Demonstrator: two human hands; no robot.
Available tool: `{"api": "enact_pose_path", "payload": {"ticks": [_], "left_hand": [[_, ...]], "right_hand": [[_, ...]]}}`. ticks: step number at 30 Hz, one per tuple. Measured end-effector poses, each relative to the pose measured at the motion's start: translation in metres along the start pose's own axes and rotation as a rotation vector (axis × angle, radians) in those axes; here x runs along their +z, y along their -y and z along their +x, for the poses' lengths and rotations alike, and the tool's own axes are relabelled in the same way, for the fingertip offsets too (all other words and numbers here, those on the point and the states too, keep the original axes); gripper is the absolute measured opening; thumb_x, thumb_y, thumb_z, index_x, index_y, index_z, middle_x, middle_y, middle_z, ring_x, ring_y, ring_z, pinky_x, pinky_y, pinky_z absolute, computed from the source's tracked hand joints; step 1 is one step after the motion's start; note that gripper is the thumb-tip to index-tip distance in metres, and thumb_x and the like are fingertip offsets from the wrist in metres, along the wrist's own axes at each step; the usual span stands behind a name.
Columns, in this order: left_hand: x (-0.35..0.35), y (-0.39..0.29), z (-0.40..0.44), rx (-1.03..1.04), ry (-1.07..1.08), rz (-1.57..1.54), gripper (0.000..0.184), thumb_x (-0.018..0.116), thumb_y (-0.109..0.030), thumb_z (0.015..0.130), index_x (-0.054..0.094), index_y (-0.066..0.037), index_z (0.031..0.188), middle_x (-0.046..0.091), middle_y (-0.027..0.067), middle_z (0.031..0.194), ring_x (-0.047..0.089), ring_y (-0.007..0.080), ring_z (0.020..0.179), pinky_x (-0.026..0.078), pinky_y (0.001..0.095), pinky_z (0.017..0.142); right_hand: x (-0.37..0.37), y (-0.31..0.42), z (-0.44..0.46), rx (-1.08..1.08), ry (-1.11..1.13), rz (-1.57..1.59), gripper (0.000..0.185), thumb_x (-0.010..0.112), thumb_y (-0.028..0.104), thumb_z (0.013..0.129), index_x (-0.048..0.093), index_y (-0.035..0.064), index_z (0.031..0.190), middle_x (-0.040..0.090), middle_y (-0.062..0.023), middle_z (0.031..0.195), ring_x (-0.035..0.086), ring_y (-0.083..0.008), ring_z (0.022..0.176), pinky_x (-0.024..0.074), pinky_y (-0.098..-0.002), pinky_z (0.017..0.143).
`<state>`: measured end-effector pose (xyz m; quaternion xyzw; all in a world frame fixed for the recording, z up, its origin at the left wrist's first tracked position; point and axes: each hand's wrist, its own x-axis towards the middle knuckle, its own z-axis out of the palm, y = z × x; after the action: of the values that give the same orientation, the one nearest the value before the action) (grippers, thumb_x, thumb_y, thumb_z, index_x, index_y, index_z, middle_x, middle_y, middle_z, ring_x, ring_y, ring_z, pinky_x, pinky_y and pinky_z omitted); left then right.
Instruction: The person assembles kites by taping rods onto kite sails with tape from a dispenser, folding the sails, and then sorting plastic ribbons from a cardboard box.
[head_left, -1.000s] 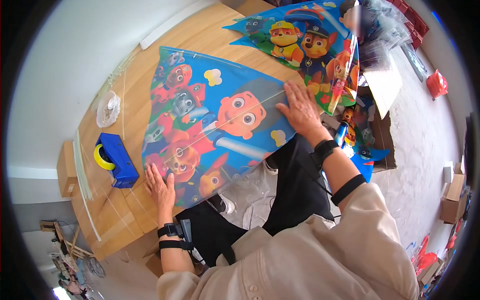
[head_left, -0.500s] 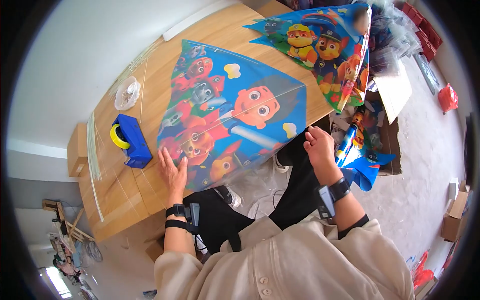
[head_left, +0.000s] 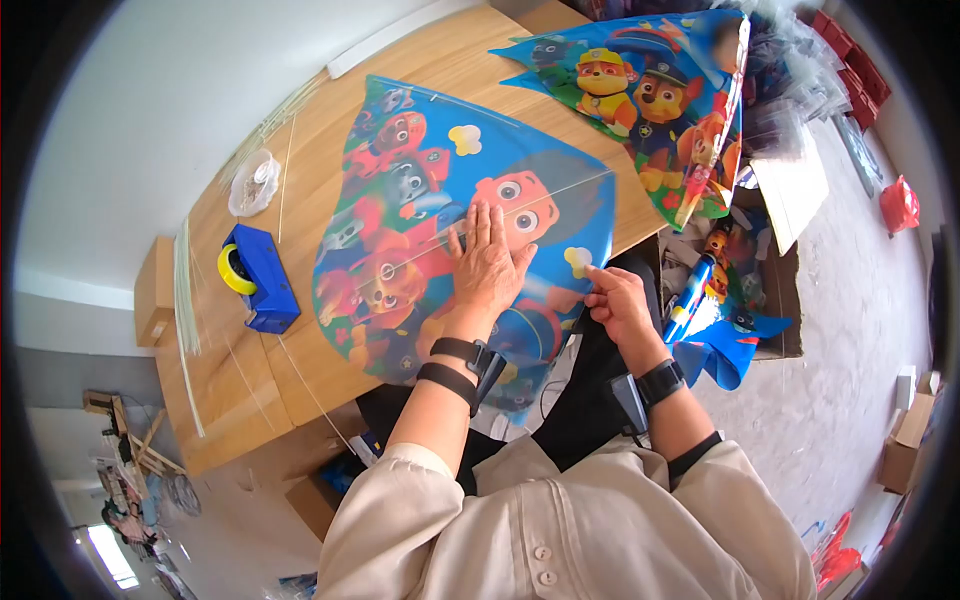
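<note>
A blue kite printed with cartoon dogs and a child's face lies over the table's near edge, its lower part hanging past it. A thin rod crosses its middle. My left hand rests flat on the print, fingers stretched out and holding nothing. At the kite's right edge, my right hand has its thumb and index finger pinched on the sheet, the other fingers curled. Both wrists carry strapped devices.
On the wooden table are a blue tape dispenser, a clear plastic tub and thin pale sticks. A second printed kite lies at the far right. Beside the table stands an open cardboard box holding rolled printed sheets.
My left hand has moved from the kite's lower left edge to its middle. The right hand has shifted slightly left onto the right edge, where the sheet now curves.
</note>
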<state>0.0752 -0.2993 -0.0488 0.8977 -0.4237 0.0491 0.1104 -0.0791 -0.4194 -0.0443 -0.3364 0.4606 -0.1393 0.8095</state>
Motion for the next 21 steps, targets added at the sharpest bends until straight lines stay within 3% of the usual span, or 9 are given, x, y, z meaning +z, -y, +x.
{"api": "enact_pose_path", "payload": {"ticks": [3,7,8,11,12,13,16,20,21], "left_hand": [[0.001,-0.009,0.010,-0.025,-0.028,-0.064,0.069,0.048,-0.045,0.085,0.028,0.000,0.135,0.026,0.0179,0.142,0.017,0.0286,0.134,0.012,0.0496,0.107],[-0.006,-0.007,0.009,-0.067,-0.038,-0.117,0.064,0.059,-0.031,0.081,0.034,0.000,0.131,0.029,0.0191,0.140,0.020,0.0307,0.133,0.016,0.0512,0.105],[-0.010,-0.005,0.014,-0.027,-0.116,-0.098,0.057,0.063,-0.024,0.078,0.041,0.002,0.124,0.038,0.0210,0.133,0.031,0.0359,0.126,0.025,0.0495,0.102],[-0.040,0.010,0.037,0.186,-0.108,-0.316,0.050,0.064,-0.020,0.077,0.046,0.003,0.118,0.048,0.0225,0.120,0.043,0.0385,0.115,0.035,0.0448,0.096],[-0.060,0.006,0.045,0.198,-0.048,-0.377,0.045,0.062,-0.018,0.077,0.049,0.004,0.113,0.054,0.0229,0.109,0.051,0.0384,0.104,0.041,0.0396,0.090],[-0.079,0.002,0.050,0.208,-0.048,-0.374,0.045,0.062,-0.018,0.077,0.049,0.004,0.113,0.054,0.0229,0.109,0.051,0.0384,0.104,0.041,0.0396,0.090],[-0.122,-0.007,0.063,0.302,0.458,-0.375,0.041,0.059,-0.018,0.081,0.051,-0.001,0.117,0.056,0.0204,0.110,0.054,0.0334,0.102,0.042,0.0359,0.088],[-0.149,-0.022,0.070,0.377,0.681,-0.201,0.039,0.055,-0.016,0.083,0.050,-0.003,0.119,0.056,0.0209,0.111,0.054,0.0332,0.102,0.042,0.0363,0.088],[-0.153,-0.028,0.069,0.382,0.687,-0.197,0.039,0.055,-0.016,0.083,0.050,-0.003,0.119,0.056,0.0209,0.111,0.054,0.0332,0.102,0.042,0.0363,0.088]], "right_hand": [[0.000,0.011,-0.005,-0.001,0.007,-0.085,0.014,0.066,0.010,0.077,0.055,0.0039,0.070,0.048,0.0000,0.060,0.044,-0.0066,0.044,0.0267,-0.0175,0.035],[0.004,0.027,-0.006,-0.177,0.223,-0.084,0.007,0.068,0.008,0.073,0.062,0.0055,0.072,0.050,0.0053,0.057,0.036,-0.0028,0.044,0.0227,-0.0172,0.039],[0.008,0.032,-0.008,-0.234,0.253,-0.081,0.007,0.068,0.006,0.071,0.062,0.0059,0.072,0.051,0.0052,0.057,0.036,-0.0025,0.045,0.0232,-0.0176,0.040],[0.012,0.042,-0.008,-0.286,0.298,-0.033,0.008,0.068,0.003,0.068,0.062,0.0064,0.071,0.056,0.0034,0.061,0.039,-0.0024,0.048,0.0264,-0.0179,0.043],[0.016,0.047,-0.012,-0.282,0.320,0.049,0.008,0.068,0.002,0.068,0.062,0.0059,0.071,0.057,0.0028,0.062,0.041,-0.0027,0.049,0.0269,-0.0179,0.044],[0.017,0.051,-0.015,-0.278,0.341,0.133,0.008,0.068,0.002,0.068,0.061,0.0055,0.070,0.058,0.0021,0.064,0.043,-0.0029,0.050,0.0273,-0.0178,0.044],[0.013,0.064,-0.011,-0.301,0.434,0.144,0.007,0.067,0.000,0.068,0.062,0.0041,0.071,0.061,0.0005,0.067,0.051,-0.0048,0.056,0.0357,-0.0182,0.049],[0.032,0.082,-0.043,-0.391,0.689,-0.007,0.013,0.067,-0.004,0.065,0.063,0.0013,0.076,0.063,-0.0016,0.072,0.058,-0.0089,0.066,0.0469,-0.0231,0.063],[0.041,0.078,-0.048,-0.376,0.723,-0.007,0.013,0.067,-0.005,0.065,0.063,0.0007,0.075,0.061,-0.0003,0.070,0.058,-0.0085,0.067,0.0464,-0.0229,0.062]]}}
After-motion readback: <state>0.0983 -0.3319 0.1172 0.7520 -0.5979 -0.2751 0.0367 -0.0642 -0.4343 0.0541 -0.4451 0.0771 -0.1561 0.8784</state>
